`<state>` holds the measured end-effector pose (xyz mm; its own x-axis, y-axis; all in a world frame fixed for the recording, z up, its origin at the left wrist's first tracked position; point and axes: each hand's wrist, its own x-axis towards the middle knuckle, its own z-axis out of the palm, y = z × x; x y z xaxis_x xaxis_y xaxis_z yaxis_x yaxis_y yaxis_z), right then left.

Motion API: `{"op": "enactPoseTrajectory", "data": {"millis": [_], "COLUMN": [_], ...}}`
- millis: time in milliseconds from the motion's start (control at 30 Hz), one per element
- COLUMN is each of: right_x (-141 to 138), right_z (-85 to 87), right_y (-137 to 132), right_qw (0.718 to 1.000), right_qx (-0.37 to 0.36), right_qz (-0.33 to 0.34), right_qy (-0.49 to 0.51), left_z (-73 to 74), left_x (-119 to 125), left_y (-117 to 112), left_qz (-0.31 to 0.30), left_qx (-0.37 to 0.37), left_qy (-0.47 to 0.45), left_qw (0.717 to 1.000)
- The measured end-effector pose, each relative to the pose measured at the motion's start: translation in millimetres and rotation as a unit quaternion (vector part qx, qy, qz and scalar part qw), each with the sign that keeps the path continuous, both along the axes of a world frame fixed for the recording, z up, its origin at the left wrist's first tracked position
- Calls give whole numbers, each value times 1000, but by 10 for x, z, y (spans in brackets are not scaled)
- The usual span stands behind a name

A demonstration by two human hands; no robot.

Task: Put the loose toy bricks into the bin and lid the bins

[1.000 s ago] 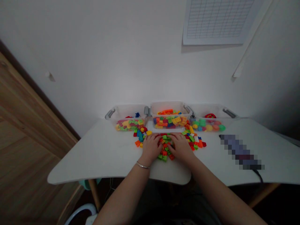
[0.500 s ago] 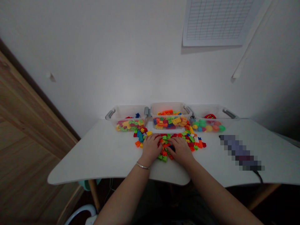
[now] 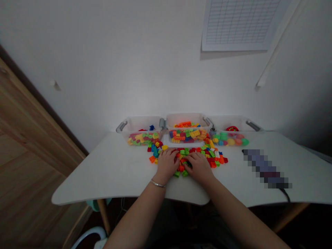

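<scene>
A loose pile of colourful toy bricks (image 3: pixel 181 168) lies on the white table, between and around my hands. My left hand (image 3: pixel 167 163) rests on the pile's left side, fingers bent over the bricks and thumb apart; a silver bracelet circles that wrist. On the other side, my right hand (image 3: pixel 199 166) reaches in with curved fingers, its thumb spread away from them. Bricks show in the gap below its fingers. Both sets of fingertips touch the bricks, and neither hand visibly grips one. Some bricks under the palms are hidden.
Behind the pile stand a left clear bin (image 3: pixel 142 121), a middle clear bin (image 3: pixel 188 119) holding bricks, and a right clear bin (image 3: pixel 241 123) with coloured balls. A pixelated dark object (image 3: pixel 266 169) with a cable lies right on the white table (image 3: pixel 109 176). The wall rises behind.
My right hand has shifted slightly left, with its fingers more curved. Bricks between the hands have been rearranged; green and orange ones near the front have moved. My left hand stays nearly in place.
</scene>
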<state>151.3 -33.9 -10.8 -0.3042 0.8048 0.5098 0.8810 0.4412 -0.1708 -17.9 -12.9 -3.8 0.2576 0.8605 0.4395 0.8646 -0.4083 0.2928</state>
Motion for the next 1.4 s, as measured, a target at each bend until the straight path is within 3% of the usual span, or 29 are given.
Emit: {"op": "enactPoseTrajectory", "data": {"millis": [200,567,1200,1400], "right_x": [55,138,155,193], "right_z": [17,46,-79,-105], "right_y": [0,-26,51,116], "right_qw": [1000,999,1000,998], "right_qx": [-12,-34,-23,-23], "right_qz": [-26,13,3,10], "right_qy": [-11,-2,11,61], "left_z": [9,-9,-34,-20], "left_x": [-6,-10,-16,-15], "left_y": [-2,-6,15,10], "left_qz": [2,5,0,2], "left_qx": [-5,-5,0,-4], "left_qy": [1,1,1,6], "left_qw": [1000,1000,1000,1000]}}
